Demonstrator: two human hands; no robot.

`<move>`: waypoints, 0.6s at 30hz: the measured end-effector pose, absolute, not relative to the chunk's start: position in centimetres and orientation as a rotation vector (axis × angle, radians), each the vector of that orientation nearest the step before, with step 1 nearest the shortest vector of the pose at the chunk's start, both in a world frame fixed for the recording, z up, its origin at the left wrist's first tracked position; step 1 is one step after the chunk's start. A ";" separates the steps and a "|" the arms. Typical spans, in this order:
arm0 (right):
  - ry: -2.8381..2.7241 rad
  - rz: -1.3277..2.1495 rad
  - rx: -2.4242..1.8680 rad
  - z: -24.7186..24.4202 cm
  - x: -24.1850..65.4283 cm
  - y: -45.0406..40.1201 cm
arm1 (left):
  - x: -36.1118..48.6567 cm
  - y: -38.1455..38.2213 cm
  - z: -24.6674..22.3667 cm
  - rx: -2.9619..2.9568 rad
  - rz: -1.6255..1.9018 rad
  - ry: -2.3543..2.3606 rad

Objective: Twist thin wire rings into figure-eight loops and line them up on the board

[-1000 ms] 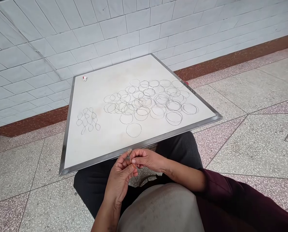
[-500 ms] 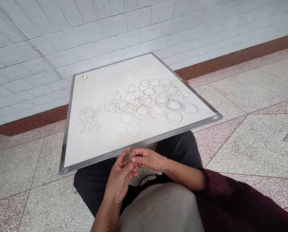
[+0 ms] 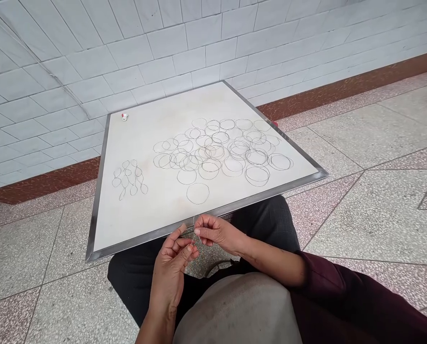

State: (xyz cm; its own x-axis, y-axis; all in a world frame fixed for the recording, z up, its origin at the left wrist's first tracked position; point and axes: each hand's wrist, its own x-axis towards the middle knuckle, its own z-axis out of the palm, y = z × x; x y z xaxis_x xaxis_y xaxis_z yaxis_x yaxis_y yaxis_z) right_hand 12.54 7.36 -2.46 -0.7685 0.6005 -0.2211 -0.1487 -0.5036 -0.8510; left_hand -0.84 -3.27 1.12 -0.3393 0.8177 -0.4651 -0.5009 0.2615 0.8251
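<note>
Fingertips of the left hand [image 3: 170,262] and right hand [image 3: 216,233] pinch a thin wire loop [image 3: 194,237] before the table [image 3: 145,208]; beyond the left hand lie some already twisted loops [image 3: 132,182], beyond the right, many more plain rings [image 3: 215,149].

Bright, even light (its direction hard to tell) washes the pale worktop [image 3: 152,212], with a dull sheen along its metal rim [image 3: 249,200]. Wall tiles [image 3: 66,38] stretch toward the corners; the dark sleeve [image 3: 360,296] loses detail, and the thin wire [image 3: 194,237] is faint.
</note>
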 end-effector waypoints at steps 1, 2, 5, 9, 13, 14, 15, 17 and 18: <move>-1.232 2.284 -0.692 -2.4 12.5 7.3 | -0.8 -3.3 1.1 0.332 1.400 1.348; -1.242 2.280 -0.683 -2.3 12.6 7.2 | -0.8 -3.3 1.0 0.338 1.398 1.359; -1.277 2.256 -0.676 -2.1 12.6 7.1 | -0.7 -3.2 1.1 0.361 1.371 1.380; -1.299 2.239 -0.669 -2.0 12.6 7.0 | -0.7 -3.2 1.4 0.382 1.330 1.397; -1.329 2.260 -0.687 -1.8 12.6 7.0 | -0.8 -3.2 1.5 0.403 1.313 1.410; -1.337 2.258 -0.694 -1.8 12.6 7.0 | -0.9 -3.2 1.5 0.408 1.316 1.419; -1.342 2.255 -0.702 -1.8 12.6 7.0 | -0.9 -3.2 1.4 0.412 1.319 1.428; -1.342 2.249 -0.719 -1.7 12.5 7.0 | -1.0 -3.2 1.3 0.421 1.316 1.441; -1.340 2.247 -0.727 -1.7 12.5 7.0 | -1.0 -3.1 1.2 0.426 1.311 1.445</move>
State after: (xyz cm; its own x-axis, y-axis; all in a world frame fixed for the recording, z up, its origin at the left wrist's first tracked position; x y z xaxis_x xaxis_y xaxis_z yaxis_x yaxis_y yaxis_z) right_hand 12.50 6.99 -1.70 -0.7736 0.5946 -0.2190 -0.0902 -0.4453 -0.8908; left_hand -1.01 -3.14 1.22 -0.3489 0.8159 -0.4610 -0.3794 0.3269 0.8656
